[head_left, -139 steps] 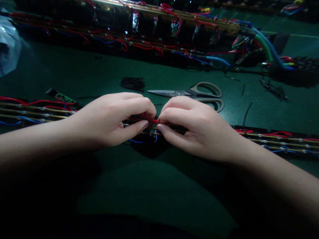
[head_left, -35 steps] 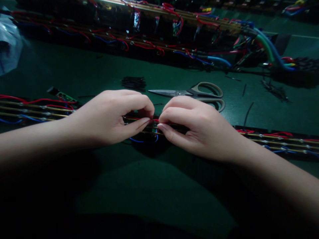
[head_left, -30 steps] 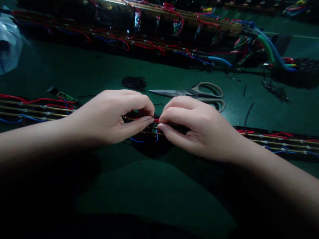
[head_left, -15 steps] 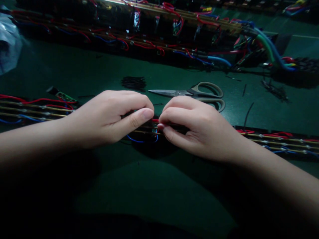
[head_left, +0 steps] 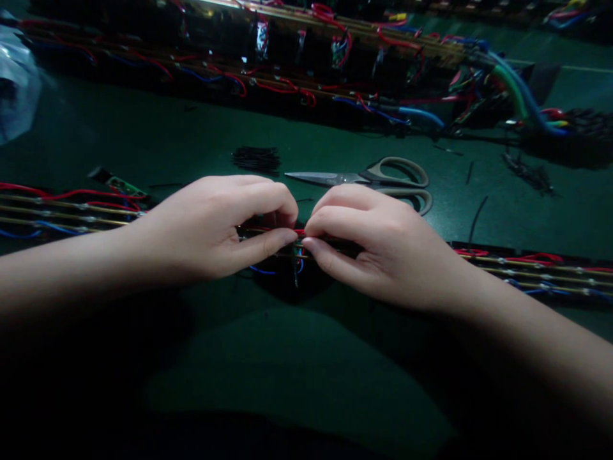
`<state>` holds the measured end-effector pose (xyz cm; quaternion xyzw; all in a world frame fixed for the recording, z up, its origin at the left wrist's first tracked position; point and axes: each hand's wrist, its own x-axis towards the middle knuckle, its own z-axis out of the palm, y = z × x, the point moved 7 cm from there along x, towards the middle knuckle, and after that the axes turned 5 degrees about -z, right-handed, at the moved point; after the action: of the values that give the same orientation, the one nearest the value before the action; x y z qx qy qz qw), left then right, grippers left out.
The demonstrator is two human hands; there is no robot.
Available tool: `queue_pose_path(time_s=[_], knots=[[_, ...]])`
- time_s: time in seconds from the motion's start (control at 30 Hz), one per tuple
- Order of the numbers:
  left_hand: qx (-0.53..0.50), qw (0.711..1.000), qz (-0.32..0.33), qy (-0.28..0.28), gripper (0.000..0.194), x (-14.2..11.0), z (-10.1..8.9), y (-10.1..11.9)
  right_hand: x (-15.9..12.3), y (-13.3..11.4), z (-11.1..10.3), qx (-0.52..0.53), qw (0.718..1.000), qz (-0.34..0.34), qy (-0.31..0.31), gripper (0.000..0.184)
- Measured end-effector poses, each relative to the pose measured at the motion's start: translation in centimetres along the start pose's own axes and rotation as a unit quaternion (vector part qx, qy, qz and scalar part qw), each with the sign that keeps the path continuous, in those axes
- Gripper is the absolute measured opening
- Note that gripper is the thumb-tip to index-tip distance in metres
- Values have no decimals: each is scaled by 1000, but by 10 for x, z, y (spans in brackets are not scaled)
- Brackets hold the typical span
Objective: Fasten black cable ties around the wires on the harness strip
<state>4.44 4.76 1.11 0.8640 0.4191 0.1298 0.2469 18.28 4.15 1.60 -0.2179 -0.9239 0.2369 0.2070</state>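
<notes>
Both of my hands meet over a long strip of brass rods [head_left: 550, 276] with red and blue wires, lying across the table. My left hand [head_left: 230, 220] is closed in a pinch, thumb and fingertips together at a red wire on the strip. Below its thumb tip hangs a thin black tie [head_left: 295, 276], crossing the rods. My right hand [head_left: 378, 239] pinches just beside it, thumb against curled fingers; what lies between those fingertips is hidden. A blue wire [head_left: 262, 270] loops out under the left thumb.
Behind my hands lie scissors [head_left: 335, 177] and a bundle of short black ties [head_left: 256, 158]. Loose ties [head_left: 479, 214] are scattered to the right. More wired assemblies [head_left: 215, 70] stretch across the back. A clear plastic bag [head_left: 16, 89] is at the far left.
My left index finger has lifted and bent away from the thumb slightly, and the left thumb has moved down a little. The black tie now shows below the fingertips. My right hand has hardly moved.
</notes>
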Motion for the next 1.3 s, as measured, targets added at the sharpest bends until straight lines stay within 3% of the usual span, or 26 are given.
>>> queue_pose_path(time_s=[0.37, 0.67, 0.83, 1.1, 1.3], knots=[[-7, 1000, 5, 8, 19, -2, 0, 0, 0, -1, 0, 0, 1000, 0, -2, 22], [4, 1000, 18, 9, 19, -2, 1, 2, -1, -1, 1, -2, 1000, -4, 1, 8], [9, 1000, 19, 7, 18, -3, 4, 2, -3, -4, 1, -24, 999, -28, 10, 12], [15, 1000, 21, 15, 21, -3, 2, 3, -2, -16, 3, -137, 986, -96, 27, 32], [19, 1000, 11, 13, 20, -3, 0, 2, -3, -6, -2, -55, 997, -51, 33, 31]])
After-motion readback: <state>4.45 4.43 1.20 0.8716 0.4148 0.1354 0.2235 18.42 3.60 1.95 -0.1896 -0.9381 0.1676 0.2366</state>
